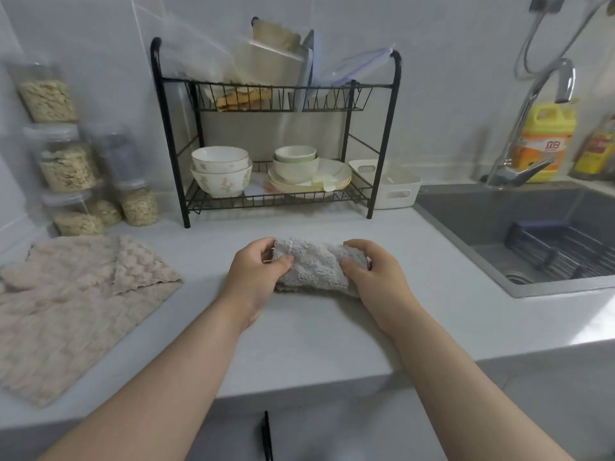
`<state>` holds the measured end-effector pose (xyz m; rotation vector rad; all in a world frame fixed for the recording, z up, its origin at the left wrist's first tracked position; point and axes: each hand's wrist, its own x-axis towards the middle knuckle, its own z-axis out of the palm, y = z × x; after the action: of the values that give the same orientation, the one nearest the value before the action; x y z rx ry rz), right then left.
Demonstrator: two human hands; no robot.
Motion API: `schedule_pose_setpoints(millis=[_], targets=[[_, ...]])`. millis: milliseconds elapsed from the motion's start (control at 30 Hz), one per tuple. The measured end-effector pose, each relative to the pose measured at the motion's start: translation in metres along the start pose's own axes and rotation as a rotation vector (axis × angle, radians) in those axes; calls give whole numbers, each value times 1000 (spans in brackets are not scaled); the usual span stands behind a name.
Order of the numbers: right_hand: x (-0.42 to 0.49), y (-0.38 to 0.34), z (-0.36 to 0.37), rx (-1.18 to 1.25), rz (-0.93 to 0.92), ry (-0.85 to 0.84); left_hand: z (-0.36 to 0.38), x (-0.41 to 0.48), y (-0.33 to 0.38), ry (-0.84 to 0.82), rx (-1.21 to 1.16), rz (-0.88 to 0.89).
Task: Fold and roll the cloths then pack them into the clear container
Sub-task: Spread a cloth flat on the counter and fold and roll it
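Gripping left fingers (pixel 263 247): curled over the far side of the grey cloth's (pixel 312 266) left end, thumb pressed into its near side, so the fabric is pinched tight.
Right fingers (pixel 358 245): curled over the top of the cloth's right end, thumb dug into the near side; they too are closed round it.
Left hand (pixel 254 281): its back faces up, and the bare forearm runs back to the worktop's front edge.
Right hand (pixel 374 277): mirrors the left, with the wrist low over the worktop.
Grey cloth: bunched into a short, thick roll lying crosswise between the two hands. It sits mid-worktop, well back from the front edge and in front of the dish rack; I cannot tell whether it rests on the surface or is just clear of it.
Worktop (pixel 299 331): pale grey and smooth.
Beige cloth (pixel 76 304): spread loosely over the worktop's left part, one corner turned back, reaching towards the front edge, well apart from the hands.
Dish rack (pixel 386 144): black, two tiers, at the back edge. Bowls (pixel 221 171) and plates (pixel 309 183) stand on the lower shelf, clear boxes and lids (pixel 266 64) on the upper.
White basket (pixel 396 189): just beside the rack's right leg.
Jars (pixel 66 164): stacked in the back left corner.
Sink (pixel 499 221): set into the worktop's right end, with a tap (pixel 532 104) and a yellow bottle (pixel 545 134) behind it.
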<state>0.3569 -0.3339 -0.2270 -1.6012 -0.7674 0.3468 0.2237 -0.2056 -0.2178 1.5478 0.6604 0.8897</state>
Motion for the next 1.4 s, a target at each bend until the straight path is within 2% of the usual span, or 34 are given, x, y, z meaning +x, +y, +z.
schedule_pose_setpoints(millis=[200, 333, 467, 600, 733, 833, 900, 1033, 1233, 1400], targets=[[-3, -4, -4, -42, 28, -34, -5, -2, -4, -64, 99, 18], [-2, -9, -7, -66, 88, -63, -4, -3, 2, -87, 62, -28], [-1, -18, -8, -43, 188, -56, -4, -3, 9, -142, 37, -148], [9, -26, -10, -51, 399, -75, -2, 4, 20, -203, 107, -318], [24, -48, -12, 39, 620, -72, -2, 23, 33, -188, 63, -546], [43, -79, -25, 94, 706, -32, 5, 41, 58, -164, 49, -637], [57, -107, -42, 165, 688, 14, 17, 57, 90, -159, -12, -617], [77, -170, -97, 281, 548, 172, 60, 86, 166, -295, -156, -470], [61, -250, -217, 156, 327, 396, 166, 92, 259, -602, -278, -258], [12, -283, -326, 147, 242, 630, 278, 55, 319, -847, -321, -142]])
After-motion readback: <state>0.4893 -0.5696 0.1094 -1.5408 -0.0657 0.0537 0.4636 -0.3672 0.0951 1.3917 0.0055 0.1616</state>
